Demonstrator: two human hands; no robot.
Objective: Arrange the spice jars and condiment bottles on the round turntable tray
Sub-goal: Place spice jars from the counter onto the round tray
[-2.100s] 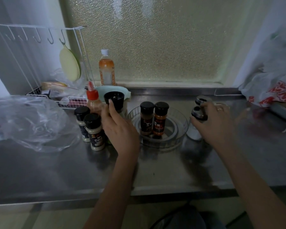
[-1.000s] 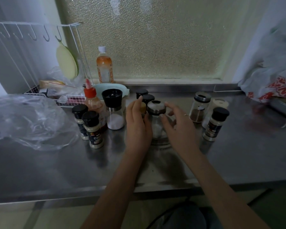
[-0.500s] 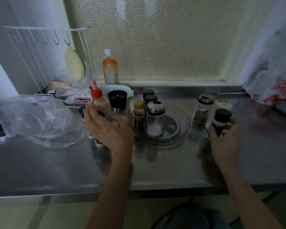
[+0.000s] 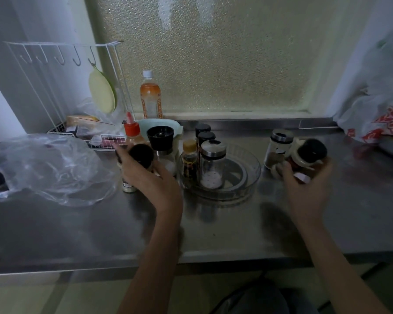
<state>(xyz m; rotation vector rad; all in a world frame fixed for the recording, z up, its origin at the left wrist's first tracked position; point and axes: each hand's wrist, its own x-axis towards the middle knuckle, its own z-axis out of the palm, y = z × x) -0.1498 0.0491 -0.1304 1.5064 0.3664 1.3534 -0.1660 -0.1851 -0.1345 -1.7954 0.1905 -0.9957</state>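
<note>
My left hand point(image 4: 150, 177) grips a black-capped jar point(image 4: 141, 155); my right hand point(image 4: 304, 186) grips another jar point(image 4: 310, 154). I should lower both upright into the free right part of the turntable tray point(image 4: 252, 168).

Steel bench point(image 4: 213, 225) under the frosted window, crowded along the back.

I've got the clear round tray point(image 4: 251, 177) sitting mid-bench; left of it a black-topped grinder point(image 4: 161, 143), a red-capped sauce bottle point(image 4: 132, 132), a teal bowl point(image 4: 175, 125), a crumpled clear bag point(image 4: 52, 168) and a wire rack point(image 4: 95, 141). Right of the tray I see a steel-lidded jar point(image 4: 278, 148), further right a printed bag point(image 4: 377, 123).
</note>
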